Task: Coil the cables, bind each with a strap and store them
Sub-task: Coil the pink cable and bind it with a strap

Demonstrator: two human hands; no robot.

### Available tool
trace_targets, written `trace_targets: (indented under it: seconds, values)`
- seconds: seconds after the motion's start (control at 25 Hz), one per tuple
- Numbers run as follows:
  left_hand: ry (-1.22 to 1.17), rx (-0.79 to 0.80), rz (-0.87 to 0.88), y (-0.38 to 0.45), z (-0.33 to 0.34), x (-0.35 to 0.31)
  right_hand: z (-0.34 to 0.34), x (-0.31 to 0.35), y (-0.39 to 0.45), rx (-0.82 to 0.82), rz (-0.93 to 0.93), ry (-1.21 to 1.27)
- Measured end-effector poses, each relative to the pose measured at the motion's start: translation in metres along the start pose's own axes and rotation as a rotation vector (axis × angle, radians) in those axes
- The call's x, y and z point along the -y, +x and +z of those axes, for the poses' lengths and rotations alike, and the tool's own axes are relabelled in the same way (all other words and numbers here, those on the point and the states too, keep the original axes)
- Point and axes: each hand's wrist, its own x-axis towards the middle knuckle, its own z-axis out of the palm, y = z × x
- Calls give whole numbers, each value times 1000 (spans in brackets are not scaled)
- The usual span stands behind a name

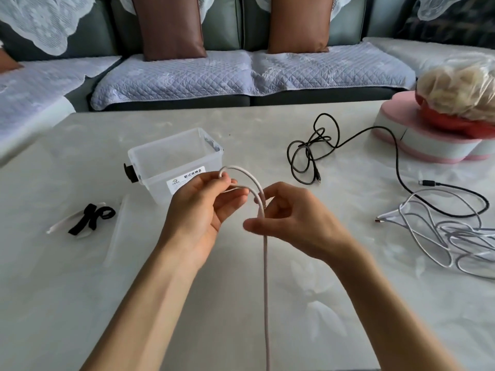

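A pale pink cable (265,263) runs up from the frame's bottom edge into my right hand (292,218), which pinches it, then arcs over in two small loops to my left hand (206,207), which grips the loop ends. A clear plastic storage box (150,159) with a label stands open just behind my left hand. A tangled black cable (310,151) lies on the table at the right, and a tangled white cable (439,236) lies at the far right. Black straps (91,218) lie at the left on a clear wrapper.
A pink and white box (417,143) carrying a plastic-wrapped object (460,92) stands at the table's far right. A sofa with quilted covers (187,79) and brown cushions (168,25) runs along the far side of the pale table (348,290).
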Motion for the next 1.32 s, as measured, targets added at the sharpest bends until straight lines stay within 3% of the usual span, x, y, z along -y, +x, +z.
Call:
trace_targets:
  seconds: [0.12,0.2,0.32,0.4,0.52,0.6,0.72,0.8,0.88,1.04,1.12,1.2,1.32]
  values:
    - [126,36,-29,-2,-8,-4,-8,0,0,-147,-43,-99]
    - [311,56,-16,-4,-13,-7,-11,0,-2,-153,-108,-86]
    - [626,165,129,-9,-18,-8,-10,3,-7,-132,-178,-150]
    - [715,215,263,-11,-19,-4,-7,5,-9,-129,-184,-218]
    - [638,44,373,-4,-22,3,-4,5,-15,-131,-106,-91]
    - [530,-101,390,2,-26,4,-4,4,-20,-44,38,-5]
    - [446,-248,387,6,-28,4,-11,1,-29,140,225,-329]
    - [389,-278,379,5,-26,5,-14,1,-32,190,311,-311]
    - [382,-258,386,0,-23,6,-13,1,-31,96,324,-56]
    - [498,-158,427,-12,-23,5,-11,6,-25,-350,250,559]
    - [581,-50,417,-18,-25,5,-12,10,-22,-525,166,706]
    - [708,98,397,-24,-25,5,-10,11,-19,-635,49,578]
    - [772,203,389,-29,-22,9,-4,9,-18,-497,-128,235]
